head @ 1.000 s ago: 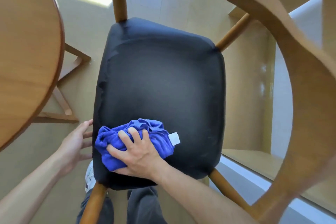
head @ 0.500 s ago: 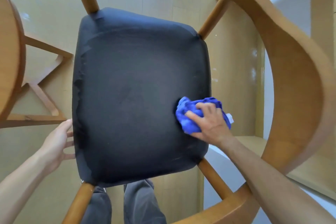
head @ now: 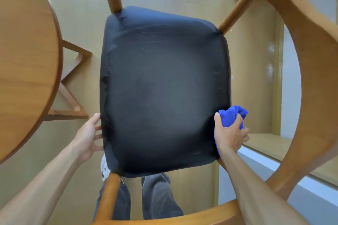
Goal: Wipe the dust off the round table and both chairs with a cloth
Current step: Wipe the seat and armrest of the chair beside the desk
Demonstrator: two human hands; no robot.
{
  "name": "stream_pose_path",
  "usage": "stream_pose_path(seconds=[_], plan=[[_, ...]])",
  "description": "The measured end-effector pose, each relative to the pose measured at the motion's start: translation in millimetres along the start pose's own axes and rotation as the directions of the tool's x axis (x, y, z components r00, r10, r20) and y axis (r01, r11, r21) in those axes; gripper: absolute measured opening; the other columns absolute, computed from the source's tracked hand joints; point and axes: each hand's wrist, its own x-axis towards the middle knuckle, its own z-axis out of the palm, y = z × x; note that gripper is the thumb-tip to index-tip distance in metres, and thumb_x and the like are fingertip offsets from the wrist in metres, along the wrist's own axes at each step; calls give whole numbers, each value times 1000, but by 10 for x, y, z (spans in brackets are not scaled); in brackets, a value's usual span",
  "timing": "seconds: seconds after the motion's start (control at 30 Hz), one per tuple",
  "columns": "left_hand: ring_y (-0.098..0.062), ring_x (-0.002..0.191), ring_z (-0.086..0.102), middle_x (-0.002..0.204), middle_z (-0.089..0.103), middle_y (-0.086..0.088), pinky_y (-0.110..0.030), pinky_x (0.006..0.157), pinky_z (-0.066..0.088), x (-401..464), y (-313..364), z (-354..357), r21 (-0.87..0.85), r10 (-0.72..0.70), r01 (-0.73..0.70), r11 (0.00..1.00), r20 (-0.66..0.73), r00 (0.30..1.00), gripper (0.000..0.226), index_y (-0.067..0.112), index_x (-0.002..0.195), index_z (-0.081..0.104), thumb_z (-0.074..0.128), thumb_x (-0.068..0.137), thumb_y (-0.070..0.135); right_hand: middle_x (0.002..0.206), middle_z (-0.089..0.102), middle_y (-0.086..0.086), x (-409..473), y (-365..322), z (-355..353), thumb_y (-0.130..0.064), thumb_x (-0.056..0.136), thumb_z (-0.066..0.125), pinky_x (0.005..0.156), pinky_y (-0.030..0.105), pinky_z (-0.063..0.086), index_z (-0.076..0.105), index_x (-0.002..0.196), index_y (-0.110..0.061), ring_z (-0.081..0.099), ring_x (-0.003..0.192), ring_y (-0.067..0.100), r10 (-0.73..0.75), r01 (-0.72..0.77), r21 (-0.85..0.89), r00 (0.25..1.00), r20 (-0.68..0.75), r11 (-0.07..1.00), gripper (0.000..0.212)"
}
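Cloth (head: 233,116) sits bunched in our right hand (head: 229,134), fingers curled round it, at the right edge of the black seat (head: 164,87), likely so we can rub the side. Our left hand (head: 87,136) lies flat, fingers spread, against the seat's left edge, probably steadying the chair. The round table (head: 27,60) stands just to the left.

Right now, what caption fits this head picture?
Right hand wipes black padded chair seat's edge with crumpled blue cloth.

Open floor (head: 82,29) separates the round table (head: 23,60) from the chair seat (head: 164,87); the curved backrest (head: 318,78) hems its right.
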Motion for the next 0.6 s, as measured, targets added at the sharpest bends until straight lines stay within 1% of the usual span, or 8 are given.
stream_pose_path(seconds=[0.13,0.2,0.23,0.3,0.37,0.47,0.53,0.6], plan=[[-22,97,55,107,56,7,-42,68,46,-25,29,-47,-17,-26,27,999,63,998,34,42,99,61,28,100,51,129,34,17,-231,-39,79,-64,78,57,91,54,38,31,136,-35,33,116,38,53,-55,-29,998,-46,998,69],[-21,95,55,106,56,7,-39,67,46,-40,53,-78,-21,-31,33,999,107,994,35,41,95,59,26,101,51,131,33,19,-452,-86,173,-64,79,57,94,55,37,32,136,-34,33,117,40,62,-65,-37,996,-67,997,69],[-20,96,56,106,57,6,-40,70,47,-38,61,-94,-30,-36,40,999,129,991,36,40,96,59,25,101,52,131,33,19,-596,-127,236,-63,80,57,94,55,37,32,136,-33,33,118,41,63,-66,-40,995,-73,997,69],[-18,97,57,108,58,6,-47,88,46,-22,66,-139,-35,-44,51,998,165,985,36,41,103,57,23,100,53,132,33,19,-947,-229,399,-61,80,58,94,54,38,33,137,-31,32,118,41,57,-60,-43,996,-72,997,69],[-17,102,57,111,58,8,-53,102,38,-11,56,-192,-51,-42,53,997,202,978,37,44,112,54,21,100,55,130,34,18,-1364,-369,573,-59,80,60,92,51,40,35,138,-30,33,115,40,34,-37,-41,998,-57,999,70],[-22,112,53,124,55,3,-57,109,30,20,0,-310,-99,-50,78,992,261,964,51,39,138,44,19,98,59,127,35,15,-2025,-610,846,-60,78,62,86,45,41,37,139,-29,34,109,35,-79,79,-65,997,10,995,72],[-24,118,48,129,51,1,-58,111,23,55,-58,-408,-136,-63,104,985,278,959,57,35,143,39,16,97,61,123,36,14,-2375,-733,976,-61,78,62,82,44,42,38,139,-27,34,104,33,-187,193,-111,980,62,975,74],[-25,121,47,131,53,-2,-56,110,21,93,-123,-503,-188,-73,126,974,265,961,60,32,143,39,14,97,61,119,40,15,-2562,-763,1010,-60,76,65,78,45,45,43,137,-25,37,102,34,-313,327,-170,944,108,930,74]])
